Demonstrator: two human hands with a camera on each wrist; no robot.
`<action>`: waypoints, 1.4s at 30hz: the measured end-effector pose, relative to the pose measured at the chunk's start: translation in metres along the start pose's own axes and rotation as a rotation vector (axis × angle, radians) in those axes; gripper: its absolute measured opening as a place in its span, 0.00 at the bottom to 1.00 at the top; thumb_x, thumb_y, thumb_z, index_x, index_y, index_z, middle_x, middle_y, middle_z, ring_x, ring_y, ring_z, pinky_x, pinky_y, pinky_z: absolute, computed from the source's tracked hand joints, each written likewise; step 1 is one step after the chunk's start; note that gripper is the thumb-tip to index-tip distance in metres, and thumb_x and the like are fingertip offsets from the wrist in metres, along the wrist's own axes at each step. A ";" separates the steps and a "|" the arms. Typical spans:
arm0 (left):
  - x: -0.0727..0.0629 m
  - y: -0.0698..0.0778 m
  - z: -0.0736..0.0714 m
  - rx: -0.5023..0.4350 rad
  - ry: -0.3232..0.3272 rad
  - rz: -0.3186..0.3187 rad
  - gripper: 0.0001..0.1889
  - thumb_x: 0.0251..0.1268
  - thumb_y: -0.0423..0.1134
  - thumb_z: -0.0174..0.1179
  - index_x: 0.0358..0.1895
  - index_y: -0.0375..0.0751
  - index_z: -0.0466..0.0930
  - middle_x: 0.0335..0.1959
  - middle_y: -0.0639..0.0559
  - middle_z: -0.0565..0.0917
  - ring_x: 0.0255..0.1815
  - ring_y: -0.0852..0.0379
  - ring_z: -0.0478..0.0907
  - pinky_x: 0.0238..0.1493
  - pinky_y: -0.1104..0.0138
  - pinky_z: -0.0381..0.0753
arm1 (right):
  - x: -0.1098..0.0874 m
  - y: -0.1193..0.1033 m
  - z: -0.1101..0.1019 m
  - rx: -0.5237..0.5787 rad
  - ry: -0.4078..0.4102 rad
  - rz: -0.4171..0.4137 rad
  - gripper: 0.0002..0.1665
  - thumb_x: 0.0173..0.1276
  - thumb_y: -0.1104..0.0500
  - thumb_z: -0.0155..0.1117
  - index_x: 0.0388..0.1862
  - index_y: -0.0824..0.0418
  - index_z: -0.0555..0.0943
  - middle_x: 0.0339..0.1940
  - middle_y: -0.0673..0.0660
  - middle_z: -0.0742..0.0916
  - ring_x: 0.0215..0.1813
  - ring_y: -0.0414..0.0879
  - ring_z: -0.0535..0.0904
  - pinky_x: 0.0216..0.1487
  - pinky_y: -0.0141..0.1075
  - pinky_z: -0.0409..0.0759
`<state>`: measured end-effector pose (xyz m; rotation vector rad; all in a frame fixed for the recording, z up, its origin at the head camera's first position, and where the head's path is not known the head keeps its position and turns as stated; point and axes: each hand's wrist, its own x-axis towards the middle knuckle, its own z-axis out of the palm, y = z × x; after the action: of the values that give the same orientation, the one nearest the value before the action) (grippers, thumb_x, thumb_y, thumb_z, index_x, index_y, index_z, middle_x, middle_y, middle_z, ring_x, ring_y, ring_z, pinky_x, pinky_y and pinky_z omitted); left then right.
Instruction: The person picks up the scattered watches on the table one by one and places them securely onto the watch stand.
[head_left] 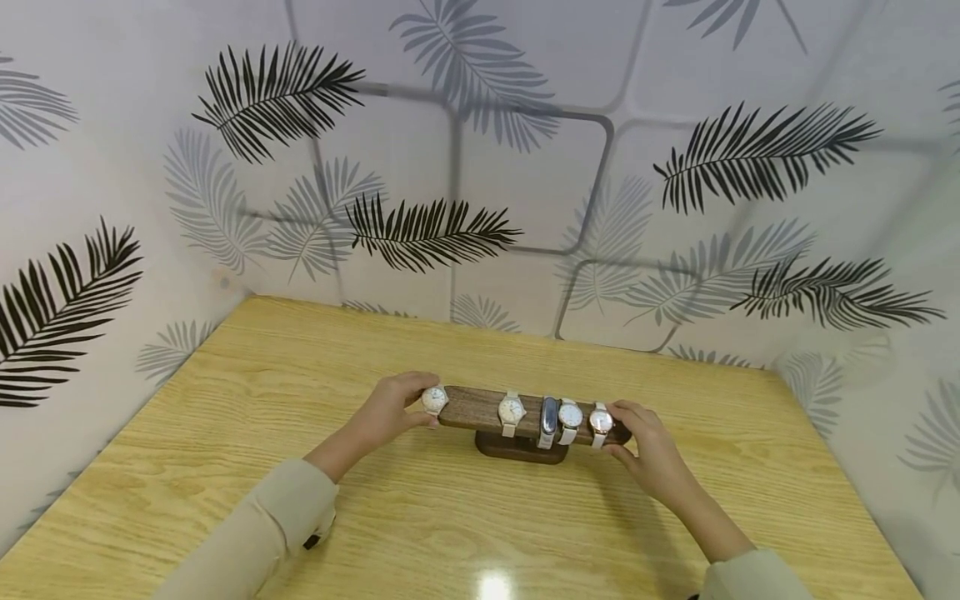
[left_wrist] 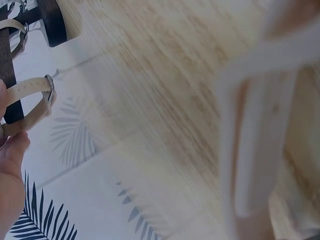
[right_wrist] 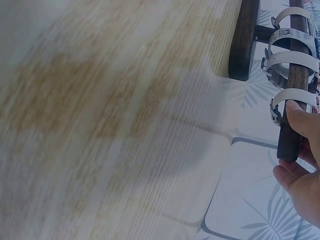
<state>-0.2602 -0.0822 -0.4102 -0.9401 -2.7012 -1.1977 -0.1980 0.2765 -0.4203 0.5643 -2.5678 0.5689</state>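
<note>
A dark wooden watch stand with a long bar on an oval base stands on the table. My left hand pinches a pale-strapped wristwatch at the bar's left end; its strap loops around the bar end in the left wrist view. My right hand grips the bar's right end, the thumb beside the strap of a white wristwatch. Between them the bar carries a cream watch, a dark-faced fitness band and another white watch.
The light wood-grain table runs back to a wall printed with palm leaves. A bright light reflection lies at the table's front. A blurred pale strap-like shape fills the right part of the left wrist view.
</note>
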 end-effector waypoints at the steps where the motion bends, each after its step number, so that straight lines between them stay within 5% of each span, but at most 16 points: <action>1: 0.000 0.000 0.000 0.020 0.007 0.001 0.30 0.49 0.31 0.67 0.58 0.25 0.71 0.58 0.32 0.73 0.60 0.38 0.72 0.58 0.57 0.76 | 0.000 0.000 0.000 0.001 0.001 0.000 0.30 0.44 0.71 0.74 0.50 0.74 0.77 0.49 0.66 0.81 0.50 0.62 0.76 0.48 0.51 0.79; 5: -0.001 0.001 0.001 0.086 0.026 -0.020 0.29 0.49 0.35 0.68 0.57 0.31 0.74 0.57 0.37 0.76 0.59 0.40 0.73 0.57 0.53 0.76 | 0.000 0.000 0.000 0.001 0.000 0.001 0.30 0.44 0.71 0.74 0.50 0.74 0.77 0.49 0.66 0.81 0.51 0.62 0.76 0.48 0.51 0.78; 12: -0.002 0.001 0.002 0.056 0.002 -0.089 0.29 0.51 0.36 0.66 0.59 0.33 0.73 0.58 0.37 0.76 0.57 0.39 0.74 0.55 0.52 0.77 | 0.000 0.001 0.001 0.007 -0.010 0.012 0.30 0.45 0.71 0.73 0.50 0.74 0.77 0.50 0.67 0.80 0.51 0.62 0.75 0.49 0.52 0.78; 27: 0.006 -0.001 0.004 0.018 -0.040 -0.012 0.30 0.48 0.35 0.68 0.58 0.31 0.74 0.56 0.37 0.78 0.57 0.42 0.75 0.56 0.59 0.78 | -0.001 0.002 0.001 -0.006 0.013 -0.014 0.31 0.42 0.71 0.74 0.49 0.74 0.77 0.48 0.67 0.81 0.51 0.62 0.76 0.47 0.51 0.79; 42: 0.012 0.003 0.017 0.042 0.006 0.023 0.33 0.44 0.40 0.71 0.58 0.34 0.74 0.57 0.40 0.78 0.58 0.44 0.75 0.58 0.56 0.76 | -0.001 0.000 -0.001 0.009 -0.003 0.013 0.30 0.44 0.70 0.74 0.50 0.74 0.77 0.49 0.67 0.80 0.52 0.62 0.76 0.49 0.51 0.78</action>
<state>-0.2649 -0.0631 -0.4169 -0.9575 -2.6916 -1.1334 -0.1969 0.2775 -0.4206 0.5523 -2.5747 0.5848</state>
